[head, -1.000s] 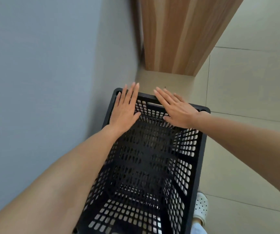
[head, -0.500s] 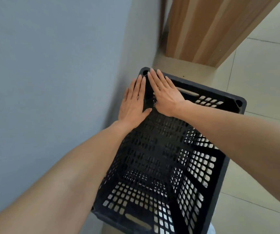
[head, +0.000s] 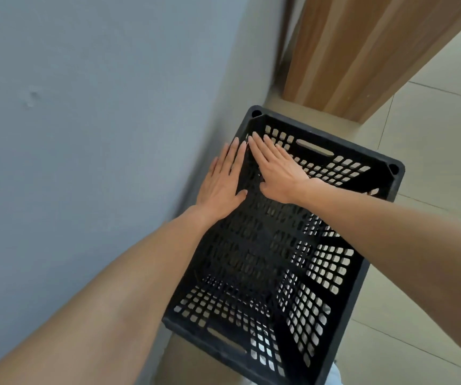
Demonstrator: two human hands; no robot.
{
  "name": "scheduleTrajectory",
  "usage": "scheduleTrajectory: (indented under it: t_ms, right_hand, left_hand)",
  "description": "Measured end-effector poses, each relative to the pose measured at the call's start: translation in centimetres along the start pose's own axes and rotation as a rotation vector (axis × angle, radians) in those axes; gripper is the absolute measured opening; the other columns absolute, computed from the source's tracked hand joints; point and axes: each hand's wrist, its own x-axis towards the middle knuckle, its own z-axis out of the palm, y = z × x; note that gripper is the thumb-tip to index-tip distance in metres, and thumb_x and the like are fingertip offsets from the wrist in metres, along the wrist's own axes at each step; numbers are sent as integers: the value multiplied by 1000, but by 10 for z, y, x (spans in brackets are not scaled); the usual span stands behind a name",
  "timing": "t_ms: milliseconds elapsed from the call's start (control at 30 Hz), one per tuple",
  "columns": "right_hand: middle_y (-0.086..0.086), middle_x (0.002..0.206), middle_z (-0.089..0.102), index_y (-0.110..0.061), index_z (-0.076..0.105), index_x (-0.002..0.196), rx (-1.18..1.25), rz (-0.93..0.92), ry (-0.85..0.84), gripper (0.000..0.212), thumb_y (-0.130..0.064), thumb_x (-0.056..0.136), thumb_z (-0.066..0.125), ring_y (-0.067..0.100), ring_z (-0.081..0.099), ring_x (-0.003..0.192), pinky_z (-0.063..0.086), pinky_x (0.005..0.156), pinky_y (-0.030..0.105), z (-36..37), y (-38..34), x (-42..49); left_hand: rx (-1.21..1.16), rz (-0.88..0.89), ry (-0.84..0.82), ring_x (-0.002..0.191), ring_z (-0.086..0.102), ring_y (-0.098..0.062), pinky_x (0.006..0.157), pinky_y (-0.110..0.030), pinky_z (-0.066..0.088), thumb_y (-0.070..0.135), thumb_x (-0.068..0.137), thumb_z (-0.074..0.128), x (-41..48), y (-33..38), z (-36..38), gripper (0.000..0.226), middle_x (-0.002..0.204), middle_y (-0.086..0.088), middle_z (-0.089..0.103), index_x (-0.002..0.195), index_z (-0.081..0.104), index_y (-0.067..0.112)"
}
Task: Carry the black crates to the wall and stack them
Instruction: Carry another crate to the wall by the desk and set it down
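Black crate (head: 358, 284): open top up, seen from above on my head feed. Perforated walls and base, with a slot handle in the far wall and another in the near wall. It stands on the floor (head: 432, 134), its left side just beside the wall (head: 84, 134). I cannot tell from here whether they touch. Its far end is near the foot of a wooden panel (head: 348, 51), and a strip of floor shows between them. The inside looks deep. I cannot tell whether this is one crate or several nested.

Left hand (head: 221, 182): flat, fingers straight and together, pointing to the far side. It lies over the crate's left rim, close to the far left corner, with the thumb spread toward the inside. It grips nothing.

Right hand (head: 278, 176): also flat with straight fingers, reaching across the open top from the right. The palm is down inside the far left corner, and the fingertips are near the far wall's grid. It holds nothing. The two hands lie side by side, index fingers nearly meeting at the tips.

Both forearms enter from the near side, the left along the wall and the right crossing over the crate's right rim.

Surroundings: blue-grey wall on the left, wood-grain panel at far right, pale floor tiles with thin joints on the right.
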Motion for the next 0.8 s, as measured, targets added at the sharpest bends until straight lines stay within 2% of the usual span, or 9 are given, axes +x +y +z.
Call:
scheduleTrajectory:
  t_ms: [100,333,533,667,800]
  right_hand:
    - [7,162,-18,-12,-14,154,35,7,1,93,-16,88,51,23,-14,149,1,123,40,14,-18,-21]
    - [6,162,-16,-11,-14,154,-4,-171,-20,84,-14,93,44,22,-12,150,2,123,38,51,-81,-71]
    - [8,162,-14,-8,-13,153,58,-238,-89,76,-37,103,35,22,-10,150,4,123,37,105,-139,-149]
    - [8,162,-14,-8,-15,153,85,-234,-106,79,-44,102,34,21,-10,150,4,123,37,143,-168,-177]
    - [8,162,-13,-8,-13,153,161,-180,-47,77,-42,103,33,21,-10,150,4,123,37,177,-190,-184]
  left_hand:
    - [-20,-39,13,150,-15,-20,122,-36,1,28,93,59,-37,-4,4,96,163,-4,-17,154,-13,15]
    - [-68,-207,50,150,-14,-17,121,-32,-1,29,97,53,-154,-4,22,87,163,-1,-14,155,-10,15]
    - [-48,-344,7,149,-13,-16,124,-41,10,32,95,56,-247,-4,53,89,163,-1,-12,155,-8,16]
    - [-32,-344,-31,150,-14,-18,124,-41,8,35,95,56,-266,-5,59,90,163,-2,-13,155,-9,17]
    - [34,-344,-6,150,-15,-20,123,-39,-2,40,101,36,-259,-12,65,74,163,-2,-16,155,-10,18]
